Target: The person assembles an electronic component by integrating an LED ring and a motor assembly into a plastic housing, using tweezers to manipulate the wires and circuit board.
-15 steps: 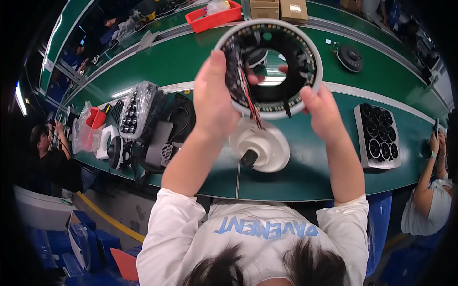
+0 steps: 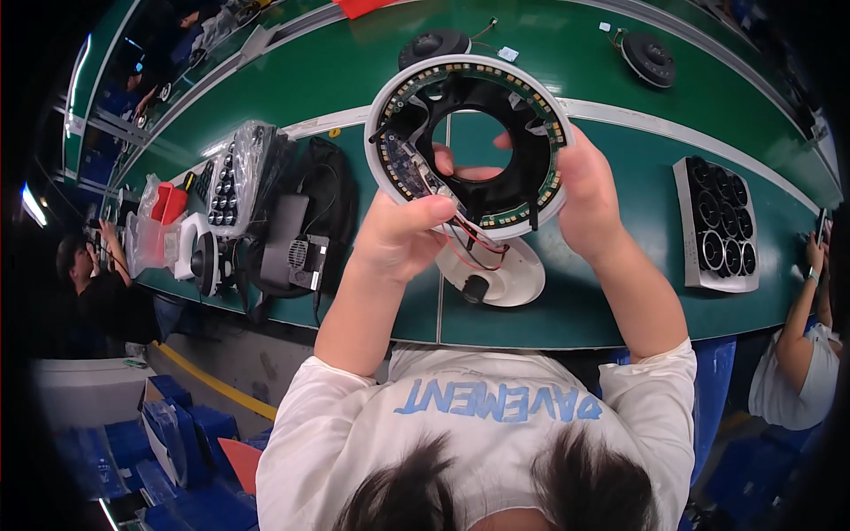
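Both my hands hold up a round white-rimmed ring housing [image 2: 529,133] with a black inner wall and a large hole through its middle. A circuit strip with small LEDs runs around inside the rim, and a dark circuit board [image 2: 409,168] sits at its left. My left hand [image 2: 398,232] grips the lower left rim, thumb on the inside edge. My right hand [image 2: 588,196] grips the right rim; fingertips show through the hole. Red and black wires [image 2: 478,246] hang from the lower edge. Beneath, partly hidden, a white rounded base [image 2: 521,276] with a black knob lies on the table.
Right of me stands a tray of round black parts [image 2: 719,221]. On the left are a black bag [image 2: 329,190], a grey box-shaped device [image 2: 285,241] and a plastic-wrapped tray [image 2: 237,181]. Black disc units [image 2: 649,59] lie on the far green surface. Other people sit at both sides.
The ring housing has come lower and a little left, turned in my hands. My left thumb now lies across its lower left edge. The view has shifted, uncovering a disc unit behind the ring.
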`<action>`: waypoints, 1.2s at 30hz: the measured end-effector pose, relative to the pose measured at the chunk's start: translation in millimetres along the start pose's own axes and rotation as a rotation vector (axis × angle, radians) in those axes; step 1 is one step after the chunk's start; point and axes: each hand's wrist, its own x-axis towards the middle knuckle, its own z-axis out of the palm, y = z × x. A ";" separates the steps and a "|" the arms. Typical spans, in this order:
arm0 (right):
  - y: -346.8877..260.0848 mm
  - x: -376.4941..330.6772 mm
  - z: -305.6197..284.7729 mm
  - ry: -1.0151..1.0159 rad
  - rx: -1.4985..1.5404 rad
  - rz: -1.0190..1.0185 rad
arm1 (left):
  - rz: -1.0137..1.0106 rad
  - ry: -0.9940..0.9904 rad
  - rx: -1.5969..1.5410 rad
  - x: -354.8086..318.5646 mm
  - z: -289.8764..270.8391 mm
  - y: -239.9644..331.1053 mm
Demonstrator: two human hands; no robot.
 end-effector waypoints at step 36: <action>60.2 13.0 -26.1 -0.355 -0.829 -0.168 | 0.727 0.341 0.611 -13.7 -8.2 14.5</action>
